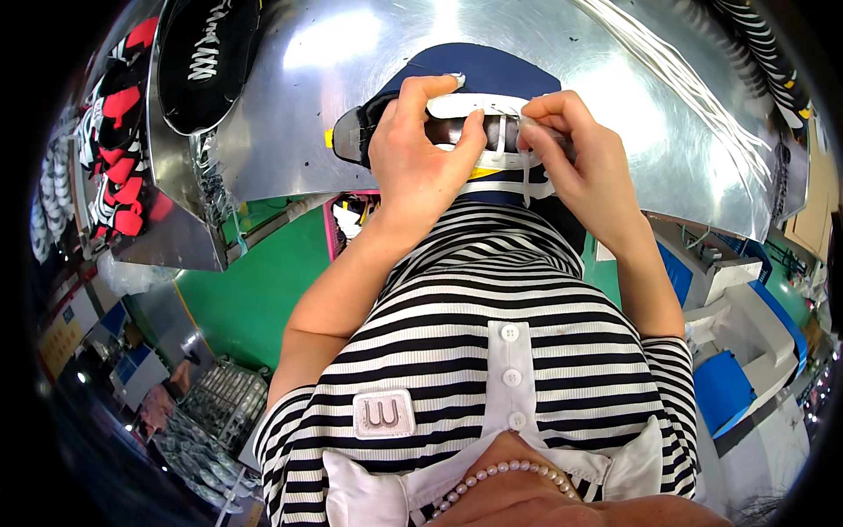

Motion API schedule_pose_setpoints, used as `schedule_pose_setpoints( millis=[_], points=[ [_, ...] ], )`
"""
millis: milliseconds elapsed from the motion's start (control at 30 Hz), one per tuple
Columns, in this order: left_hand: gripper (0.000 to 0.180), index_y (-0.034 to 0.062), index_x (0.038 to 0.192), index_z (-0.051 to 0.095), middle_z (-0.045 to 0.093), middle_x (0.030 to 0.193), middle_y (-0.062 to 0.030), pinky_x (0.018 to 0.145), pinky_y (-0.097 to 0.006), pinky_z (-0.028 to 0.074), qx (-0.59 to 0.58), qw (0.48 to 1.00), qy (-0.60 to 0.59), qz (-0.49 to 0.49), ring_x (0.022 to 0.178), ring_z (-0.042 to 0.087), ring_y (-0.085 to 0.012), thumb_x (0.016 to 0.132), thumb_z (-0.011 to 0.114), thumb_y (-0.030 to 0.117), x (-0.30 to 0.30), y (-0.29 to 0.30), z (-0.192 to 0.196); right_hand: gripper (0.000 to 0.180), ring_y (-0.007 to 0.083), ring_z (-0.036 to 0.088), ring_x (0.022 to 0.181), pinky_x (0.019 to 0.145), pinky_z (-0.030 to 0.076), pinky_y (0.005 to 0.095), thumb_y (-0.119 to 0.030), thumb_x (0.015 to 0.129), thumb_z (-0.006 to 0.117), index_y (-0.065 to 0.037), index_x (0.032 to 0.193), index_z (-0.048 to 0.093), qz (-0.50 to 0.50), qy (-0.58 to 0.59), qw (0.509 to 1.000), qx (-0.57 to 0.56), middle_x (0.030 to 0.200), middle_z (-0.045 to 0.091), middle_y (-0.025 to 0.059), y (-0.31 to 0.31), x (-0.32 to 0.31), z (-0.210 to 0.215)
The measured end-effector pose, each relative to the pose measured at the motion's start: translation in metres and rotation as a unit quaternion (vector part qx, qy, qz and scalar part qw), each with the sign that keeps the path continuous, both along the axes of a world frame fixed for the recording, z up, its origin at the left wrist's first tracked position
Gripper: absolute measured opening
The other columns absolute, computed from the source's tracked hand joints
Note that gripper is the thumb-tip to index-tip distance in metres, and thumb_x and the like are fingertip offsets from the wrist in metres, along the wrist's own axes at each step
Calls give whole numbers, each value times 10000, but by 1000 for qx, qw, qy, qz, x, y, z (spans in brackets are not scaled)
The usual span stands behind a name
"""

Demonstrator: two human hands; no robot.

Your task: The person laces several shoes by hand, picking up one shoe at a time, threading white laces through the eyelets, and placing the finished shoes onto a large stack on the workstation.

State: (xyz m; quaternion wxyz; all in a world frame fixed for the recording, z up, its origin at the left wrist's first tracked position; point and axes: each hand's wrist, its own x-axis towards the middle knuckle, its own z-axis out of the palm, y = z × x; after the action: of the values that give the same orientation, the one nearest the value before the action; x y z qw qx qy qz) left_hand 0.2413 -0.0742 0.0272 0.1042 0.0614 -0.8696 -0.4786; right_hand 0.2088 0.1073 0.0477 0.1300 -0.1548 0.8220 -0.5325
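Evidently, lace threading is the step in hand. The shoe [349,139] lies on the metal counter [281,145], its opening upward and its near side close to the striped shirt [492,255]. Along the shoe's far side runs a white eyelet strip [452,106]; a second white strip [492,161] borders its near side, and white lace [502,134] crosses between them. For good work, the far strip is best held flat and steady, the lace kept untwisted, and each pull made evenly so that the crossings lie parallel; the loose length on the shoe's near side should hang free of the fingers.

The left hand [420,151] arches over the shoe's left part, index finger and thumb moderately parted, gripping the far strip between them; the remaining fingers are largely hidden. The right hand [580,162], at the shoe's right, is nearly closed, thumb and fingertips pinched on the lace beside the far strip; the exact eyelet cannot be told. Both forearms rise from the shoe's near side, elbows bent and set wide, the hands converging above the opening.
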Motion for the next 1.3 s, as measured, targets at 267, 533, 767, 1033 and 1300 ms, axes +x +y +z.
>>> schedule_pose_setpoints(
  millis=[267,533,767,1033,1300],
  points=[
    [349,-8,1135,559,693,917,-105,726,-248,524,-18,1000,-4,-9,800,668,-127,827,721,24,2,1,-1,185,304,676,693,613,510,384,-154,909,618,-14,1001,539,49,74,990,111,778,695,142,-7,-12,-2],
    [327,-22,1185,534,692,1002,-118,797,-258,509,-31,998,11,-46,912,660,-152,869,614,-30,-1,3,0,280,320,672,606,544,527,387,-107,798,667,48,951,492,91,217,947,220,669,655,171,-39,-22,-6],
    [354,-28,1186,525,676,972,-100,779,-227,494,189,980,-66,7,894,635,-127,863,669,-7,-13,7,17,168,257,646,585,546,472,352,-206,893,664,-75,978,602,-43,28,991,127,653,640,101,27,1,26],
    [342,-19,1184,520,653,955,-143,831,-308,504,255,958,-102,-83,901,652,-192,863,625,39,-12,-10,32,180,202,604,506,484,438,319,-250,873,700,-90,917,631,-200,169,958,118,636,645,54,31,-6,-36],
    [287,23,1027,626,662,978,-117,735,-341,523,-221,962,47,-150,849,661,-281,777,763,59,7,14,25,181,263,634,539,522,483,360,-264,799,733,-102,798,652,-97,71,985,120,590,631,69,16,29,-36]
  ],
)
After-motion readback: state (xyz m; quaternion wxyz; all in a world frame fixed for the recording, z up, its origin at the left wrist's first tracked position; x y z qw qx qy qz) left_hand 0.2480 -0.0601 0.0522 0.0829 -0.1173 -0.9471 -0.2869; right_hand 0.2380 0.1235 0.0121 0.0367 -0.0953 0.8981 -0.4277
